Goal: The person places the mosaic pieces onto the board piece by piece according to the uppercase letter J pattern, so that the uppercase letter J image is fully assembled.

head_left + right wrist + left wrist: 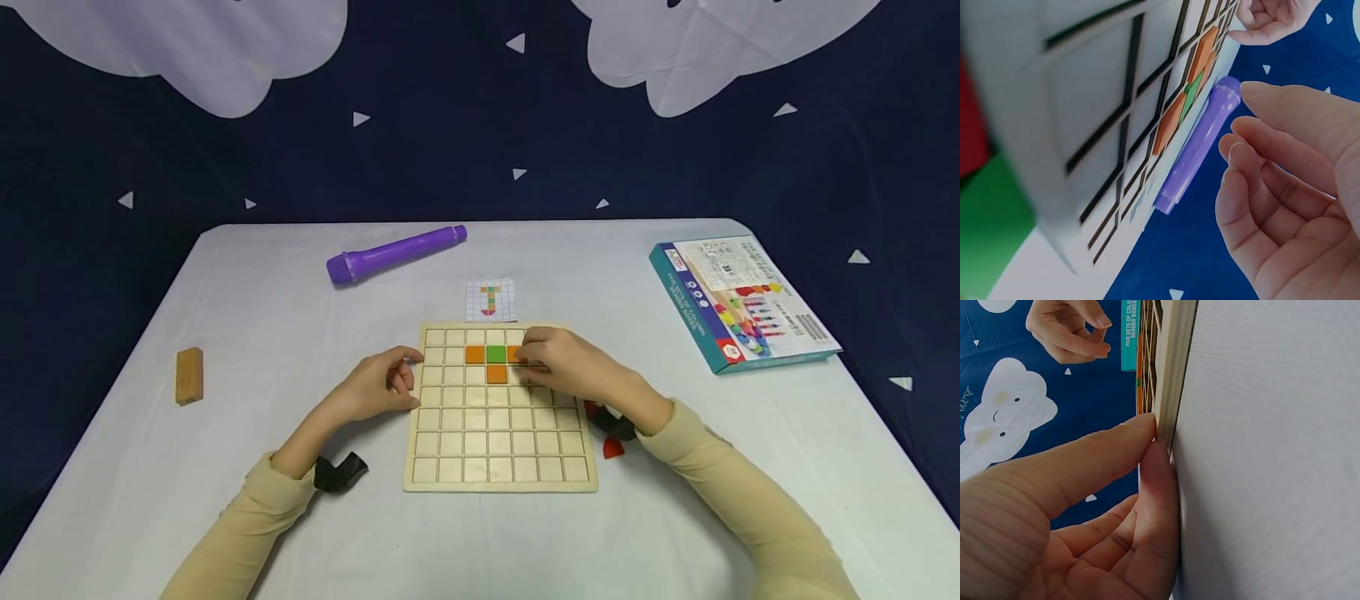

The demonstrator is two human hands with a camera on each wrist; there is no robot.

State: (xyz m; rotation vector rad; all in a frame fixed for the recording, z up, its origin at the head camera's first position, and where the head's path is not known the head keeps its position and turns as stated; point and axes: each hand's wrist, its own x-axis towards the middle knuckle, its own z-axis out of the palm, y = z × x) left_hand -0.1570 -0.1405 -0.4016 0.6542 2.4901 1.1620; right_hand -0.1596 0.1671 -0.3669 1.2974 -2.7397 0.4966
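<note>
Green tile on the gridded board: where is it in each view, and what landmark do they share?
Head: the green tile is just below and right of centre, between two orange tiles.
Left wrist: only a thin green sliver, upper middle, above the thumb tip.
Right wrist: just above and right of centre.
Shared landmark: the gridded board.

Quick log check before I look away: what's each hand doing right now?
Left hand: open, touching the left edge of the grid board.
Right hand: open, holding nothing, near the rightmost orange tile.
</note>
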